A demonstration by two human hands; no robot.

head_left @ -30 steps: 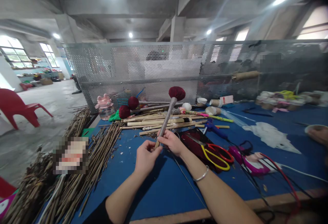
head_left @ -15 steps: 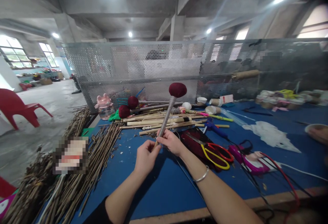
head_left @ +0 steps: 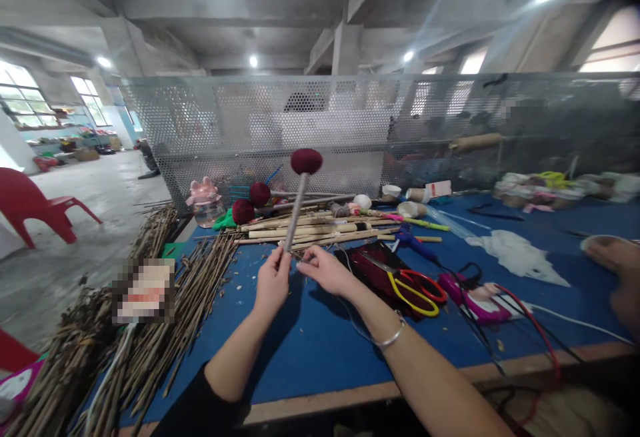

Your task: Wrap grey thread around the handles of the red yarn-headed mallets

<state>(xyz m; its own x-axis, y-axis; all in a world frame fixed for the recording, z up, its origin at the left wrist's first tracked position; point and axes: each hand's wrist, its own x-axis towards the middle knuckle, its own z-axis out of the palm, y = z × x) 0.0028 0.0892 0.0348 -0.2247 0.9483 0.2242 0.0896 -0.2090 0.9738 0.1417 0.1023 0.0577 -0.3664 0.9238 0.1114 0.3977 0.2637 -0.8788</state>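
A mallet-like stick (head_left: 297,214) with a dark red fabric ball head (head_left: 307,162) stands nearly upright, its shaft wrapped in grey. My left hand (head_left: 273,280) is closed around its lower end. Just right of it, my right hand (head_left: 327,270) pinches a thin grey cord (head_left: 345,310), which loops behind the hand and down past the wrist; the fingertips partly hide it. Two similar dark red ball heads (head_left: 259,194) lie at the back left. To the right of my right hand, yellow-and-red-handled scissors (head_left: 413,290) rest on dark red cloth (head_left: 367,270).
Bundles of dry twigs (head_left: 200,290) cover the table's left side. Pale sticks (head_left: 320,232) lie behind my hands. On the right are a blue glue gun (head_left: 417,247), a purple device (head_left: 470,300) with cables, and white plastic (head_left: 525,257). Another person's hand (head_left: 617,257) is at far right.
The stick has shifted left and stands more upright. My left hand has moved left and up with it. My right hand has come off the shaft and is now slightly apart from it.
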